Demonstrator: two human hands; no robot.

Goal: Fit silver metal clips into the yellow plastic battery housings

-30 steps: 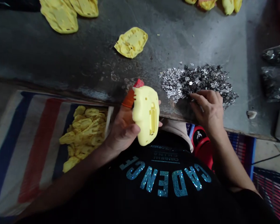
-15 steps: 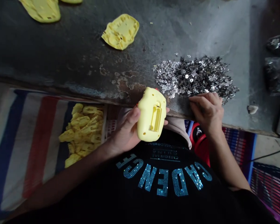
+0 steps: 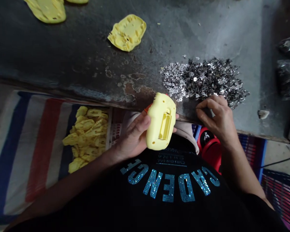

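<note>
My left hand (image 3: 137,130) is closed around a yellow plastic toy housing (image 3: 157,125), held at the table's front edge. Its back faces up, showing an uncovered battery compartment and small screw holes; bits of red or orange show at its sides. At the near edge of a heap of small metal battery contacts (image 3: 205,79), my right hand (image 3: 216,116) has thumb and forefinger pinched together. Whatever is between those fingertips is too small to make out. Farther back on the table lies a loose yellow shell half (image 3: 128,33), inner side up.
The grey worktable (image 3: 87,64) has a worn front edge. More yellow shells (image 3: 50,13) lie at the far left. Below left is a pile of yellow parts (image 3: 89,138) beside striped sheeting (image 3: 38,151). Bags of metal parts (image 3: 288,79) sit at the right, near a whitish lump (image 3: 263,113).
The yellow housing has shifted slightly right and toward my body. My right hand stays at the near edge of the metal heap, its thumb and forefinger more bent. The view has shifted slightly.
</note>
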